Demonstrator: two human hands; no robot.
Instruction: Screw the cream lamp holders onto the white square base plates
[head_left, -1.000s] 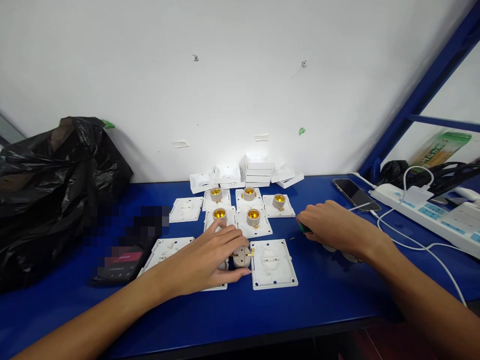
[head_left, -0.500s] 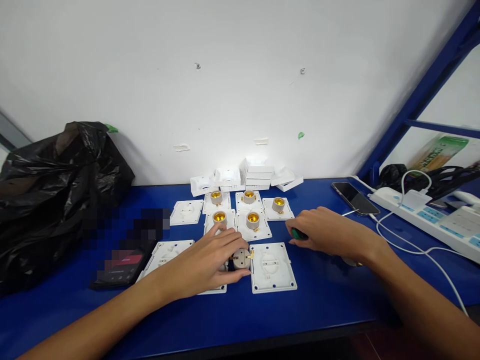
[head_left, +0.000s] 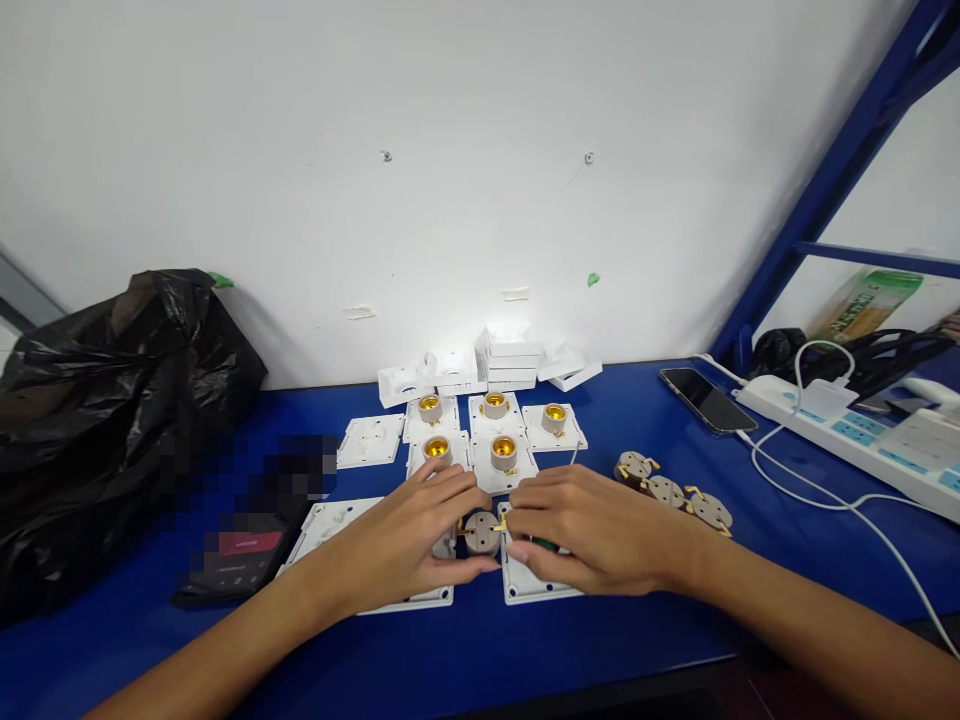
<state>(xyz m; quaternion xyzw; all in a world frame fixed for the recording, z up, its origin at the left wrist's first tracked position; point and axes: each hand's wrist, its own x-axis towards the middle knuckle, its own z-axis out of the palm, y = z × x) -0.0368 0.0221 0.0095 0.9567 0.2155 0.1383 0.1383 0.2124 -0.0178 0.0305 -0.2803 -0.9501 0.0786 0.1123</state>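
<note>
My left hand (head_left: 427,530) curls around a round lamp socket (head_left: 482,534) lying face down, fingers on its far side and thumb on its near side. Brass terminals stick out from the socket's sides. Just right of it, my right hand (head_left: 577,530) is closed around a screwdriver (head_left: 545,544); a bit of green handle shows under the fingers and a thin shaft sticks up behind them. Beneath that hand lies a square white plate (head_left: 525,585), partly covered. Another white plate (head_left: 420,602) is under my left hand. Several plates with gold-lined sockets (head_left: 504,455) stand beyond.
Stacked white square covers (head_left: 514,360) lean near the wall. Loose sockets (head_left: 666,490) lie right of my right hand. Further right are a phone (head_left: 705,398), white cables and a power strip (head_left: 855,430). A black bag (head_left: 127,400) and a dark device (head_left: 240,565) occupy the left.
My right hand has moved left with the screwdriver, from the bare table to over the white plate beside the socket. The loose sockets on the right are now uncovered. My left hand stays at the socket.
</note>
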